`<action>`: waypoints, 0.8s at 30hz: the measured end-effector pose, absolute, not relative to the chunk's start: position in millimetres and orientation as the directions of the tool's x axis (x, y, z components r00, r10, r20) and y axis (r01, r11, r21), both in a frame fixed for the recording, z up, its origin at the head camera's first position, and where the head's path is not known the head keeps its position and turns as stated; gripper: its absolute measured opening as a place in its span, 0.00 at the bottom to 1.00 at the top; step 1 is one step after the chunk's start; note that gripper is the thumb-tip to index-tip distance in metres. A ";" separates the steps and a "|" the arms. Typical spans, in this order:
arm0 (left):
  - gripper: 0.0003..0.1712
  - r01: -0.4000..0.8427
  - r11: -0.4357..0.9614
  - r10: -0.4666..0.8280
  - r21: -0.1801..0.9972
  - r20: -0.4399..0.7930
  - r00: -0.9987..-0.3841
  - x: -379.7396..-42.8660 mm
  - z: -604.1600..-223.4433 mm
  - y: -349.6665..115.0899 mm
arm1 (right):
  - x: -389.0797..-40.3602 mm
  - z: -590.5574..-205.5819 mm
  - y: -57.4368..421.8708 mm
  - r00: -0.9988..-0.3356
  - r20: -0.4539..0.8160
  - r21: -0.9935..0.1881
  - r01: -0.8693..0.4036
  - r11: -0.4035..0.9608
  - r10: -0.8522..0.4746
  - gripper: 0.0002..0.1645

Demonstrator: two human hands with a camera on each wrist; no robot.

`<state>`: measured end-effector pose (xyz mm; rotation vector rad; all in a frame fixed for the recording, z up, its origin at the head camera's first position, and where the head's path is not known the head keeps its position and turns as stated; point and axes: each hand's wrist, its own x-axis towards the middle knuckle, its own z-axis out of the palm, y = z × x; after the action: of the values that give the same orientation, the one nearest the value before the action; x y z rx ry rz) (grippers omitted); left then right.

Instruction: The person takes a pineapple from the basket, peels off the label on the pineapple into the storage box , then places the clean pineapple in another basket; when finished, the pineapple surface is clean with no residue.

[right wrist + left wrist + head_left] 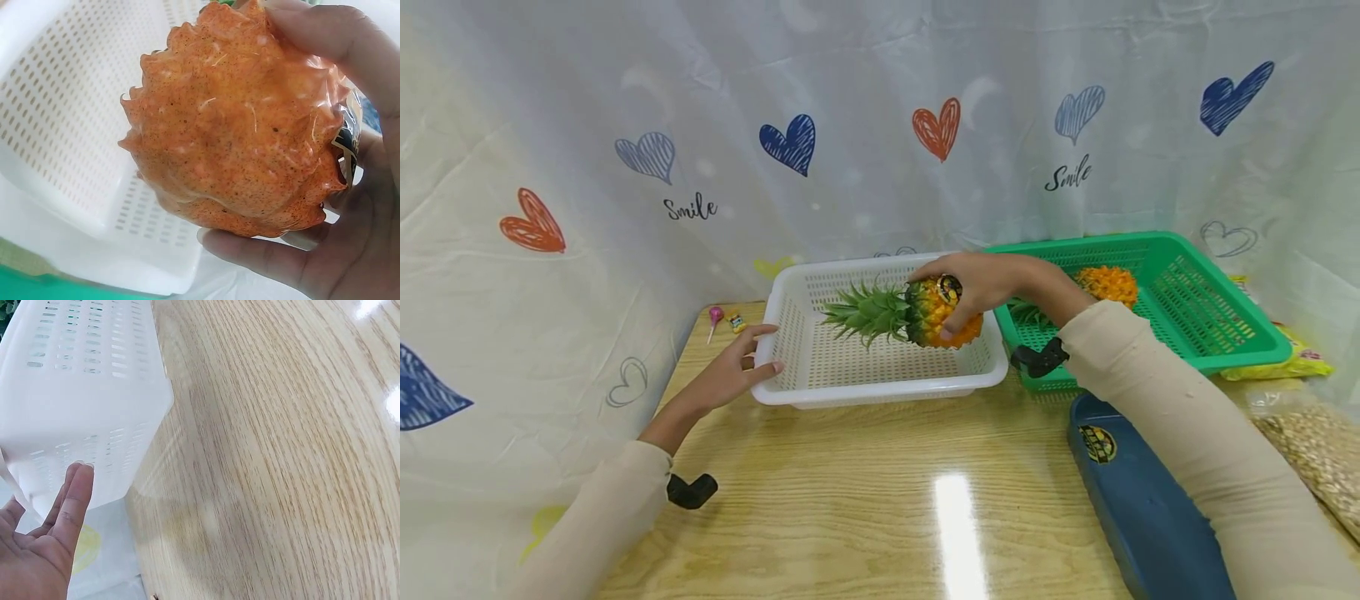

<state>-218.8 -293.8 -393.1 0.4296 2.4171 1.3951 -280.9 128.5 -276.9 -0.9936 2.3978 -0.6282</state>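
Note:
A pineapple point(925, 312) with a green leafy crown, orange body and black-and-gold label is in my right hand point(981, 287). In the right wrist view, the fingers and thumb of that hand point(350, 250) curl round the spiny, plastic-wrapped body point(231, 125). The fruit lies sideways over the white perforated basket point(880, 396), its crown pointing left. At the basket's left end, my left hand point(737, 362) holds the rim, with thumb and forefinger over its edge. In the left wrist view, other fingers point(75, 500) extend along the basket's outer wall point(81, 400).
Right of the white basket stands a green basket point(1195, 317) holding another pineapple point(1108, 285). Nearer, a dark blue tray point(1150, 500) bears a gold label. A bag of grains point(1322, 450) and a yellow packet point(1296, 354) lie far right. A lollipop point(716, 315) and small candy point(736, 322) lie back left.

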 end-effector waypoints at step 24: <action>0.42 0.102 0.494 0.405 0.864 -0.125 -0.906 -218.2 -391.9 -292.6 | -219.3 -278.0 143.1 -0.620 -0.173 -0.523 -0.601 0.605 -0.765 0.56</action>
<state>-218.2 -292.6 -391.9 0.4264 2.4306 1.3745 -219.3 143.1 -278.0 -1.0952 2.4533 -0.5961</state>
